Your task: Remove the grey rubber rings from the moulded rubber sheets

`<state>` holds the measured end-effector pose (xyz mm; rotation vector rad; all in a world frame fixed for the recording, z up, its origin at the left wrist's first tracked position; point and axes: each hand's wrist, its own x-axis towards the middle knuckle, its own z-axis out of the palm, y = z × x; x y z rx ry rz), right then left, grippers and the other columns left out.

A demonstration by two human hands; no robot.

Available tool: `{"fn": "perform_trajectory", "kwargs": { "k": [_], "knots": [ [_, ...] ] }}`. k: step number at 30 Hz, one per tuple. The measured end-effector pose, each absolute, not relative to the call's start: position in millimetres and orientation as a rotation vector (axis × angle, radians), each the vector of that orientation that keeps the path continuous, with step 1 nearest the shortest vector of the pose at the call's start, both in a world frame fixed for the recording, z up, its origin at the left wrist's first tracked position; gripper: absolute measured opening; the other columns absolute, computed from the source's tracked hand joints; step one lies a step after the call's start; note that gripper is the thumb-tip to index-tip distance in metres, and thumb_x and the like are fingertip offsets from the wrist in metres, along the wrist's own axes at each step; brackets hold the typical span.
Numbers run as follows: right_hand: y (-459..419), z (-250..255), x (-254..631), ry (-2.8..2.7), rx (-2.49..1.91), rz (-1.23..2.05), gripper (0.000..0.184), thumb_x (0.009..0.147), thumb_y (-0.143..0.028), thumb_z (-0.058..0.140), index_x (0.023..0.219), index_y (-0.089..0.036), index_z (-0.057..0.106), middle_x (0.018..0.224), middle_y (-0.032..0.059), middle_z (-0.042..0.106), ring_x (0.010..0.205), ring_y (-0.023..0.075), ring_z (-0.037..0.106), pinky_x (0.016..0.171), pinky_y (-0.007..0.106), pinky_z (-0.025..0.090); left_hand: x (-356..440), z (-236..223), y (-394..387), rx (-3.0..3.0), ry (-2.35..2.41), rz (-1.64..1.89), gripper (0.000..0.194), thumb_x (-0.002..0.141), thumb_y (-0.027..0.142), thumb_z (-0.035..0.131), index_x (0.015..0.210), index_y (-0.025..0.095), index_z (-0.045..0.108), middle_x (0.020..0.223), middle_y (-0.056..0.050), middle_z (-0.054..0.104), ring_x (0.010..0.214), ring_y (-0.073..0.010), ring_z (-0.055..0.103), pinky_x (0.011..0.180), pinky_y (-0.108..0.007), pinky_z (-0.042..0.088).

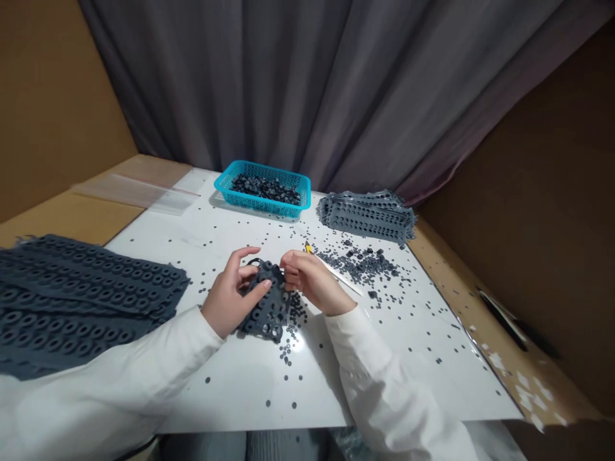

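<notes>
A dark grey rubber sheet (263, 314) with rows of round holes is tilted up off the white tabletop. My left hand (230, 289) grips it from the left, thumb across its face and index finger raised over the top edge. At the sheet's upper right edge is my right hand (310, 276), its fingers curled in and closed; what they pinch is hidden. Small dark discs (294, 320) lie scattered beside and below the sheet.
A blue basket (234, 203) of small dark pieces stands at the back. Ring-patterned rubber sheets (91, 288) lie at left, and a stack of holed sheets (362, 218) at back right. A pen-like white tool (343, 279) with a yellow end lies beside a disc pile (368, 264).
</notes>
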<state>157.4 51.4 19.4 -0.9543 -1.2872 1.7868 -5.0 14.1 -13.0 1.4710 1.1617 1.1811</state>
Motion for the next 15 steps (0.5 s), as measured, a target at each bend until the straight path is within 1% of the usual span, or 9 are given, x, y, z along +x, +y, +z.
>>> {"fn": "perform_trajectory", "kwargs": {
  "k": [3,5,7,8,10,12,15],
  "knots": [
    [46.4,15.3,151.8,-1.721,-1.127,1.219,0.024,0.078,-0.041,0.055,0.074,-0.018,0.050,0.059,-0.0052,0.038,0.053,0.0089,0.034,0.053,0.022,0.027,-6.6,-13.9,12.1,1.636,1.185,1.126,0.041,0.083,0.027,0.051,0.121,0.021,0.036,0.076,0.000,0.062,0.067,-0.0140,0.058,0.066,-0.025,0.044],
    [44.8,11.7,151.7,-1.936,-1.145,0.953,0.024,0.079,-0.042,0.055,0.081,-0.019,0.050,0.059,-0.0054,0.040,0.055,0.0100,0.036,0.055,0.023,0.027,-7.5,-14.4,11.5,1.701,1.171,1.123,0.039,0.084,0.026,0.049,0.120,0.020,0.036,0.084,-0.002,0.065,0.073,-0.0152,0.060,0.070,-0.027,0.044],
    [44.6,8.8,153.4,-2.077,-1.107,0.851,0.021,0.083,-0.040,0.051,0.082,-0.019,0.049,0.059,-0.0051,0.042,0.055,0.0105,0.038,0.056,0.023,0.028,-8.0,-14.4,11.3,1.739,1.165,1.125,0.038,0.084,0.024,0.048,0.120,0.020,0.036,0.087,-0.003,0.066,0.080,-0.0166,0.061,0.075,-0.028,0.044],
    [44.8,7.8,154.3,-2.131,-1.068,0.832,0.019,0.085,-0.038,0.048,0.079,-0.019,0.048,0.060,-0.0043,0.043,0.056,0.0108,0.039,0.057,0.023,0.028,-8.2,-14.4,11.4,1.753,1.164,1.115,0.037,0.084,0.024,0.048,0.119,0.020,0.036,0.086,-0.003,0.067,0.081,-0.0171,0.062,0.076,-0.029,0.044],
    [44.8,6.5,154.3,-2.212,-0.977,0.825,0.024,0.089,-0.033,0.041,0.070,-0.019,0.045,0.061,-0.0027,0.044,0.059,0.0113,0.042,0.058,0.023,0.029,-8.4,-14.3,12.3,1.776,1.157,1.083,0.033,0.084,0.023,0.047,0.116,0.020,0.038,0.080,-0.001,0.066,0.082,-0.0176,0.061,0.077,-0.029,0.044],
    [44.5,4.7,151.7,-2.225,-0.927,0.821,0.028,0.090,-0.031,0.038,0.065,-0.020,0.040,0.061,-0.0020,0.042,0.059,0.0118,0.041,0.059,0.024,0.028,-8.4,-14.7,13.7,1.781,1.131,1.066,0.026,0.085,0.021,0.045,0.110,0.021,0.039,0.077,0.000,0.064,0.080,-0.0174,0.061,0.077,-0.030,0.043],
    [47.0,-1.1,147.2,-2.114,-0.968,0.778,0.029,0.090,-0.032,0.037,0.064,-0.020,0.038,0.060,-0.0018,0.041,0.057,0.0122,0.039,0.058,0.025,0.028,-8.2,-16.1,14.1,1.747,1.084,1.110,0.019,0.085,0.020,0.042,0.104,0.022,0.039,0.081,-0.001,0.061,0.079,-0.0164,0.059,0.074,-0.028,0.043]
  ]
}}
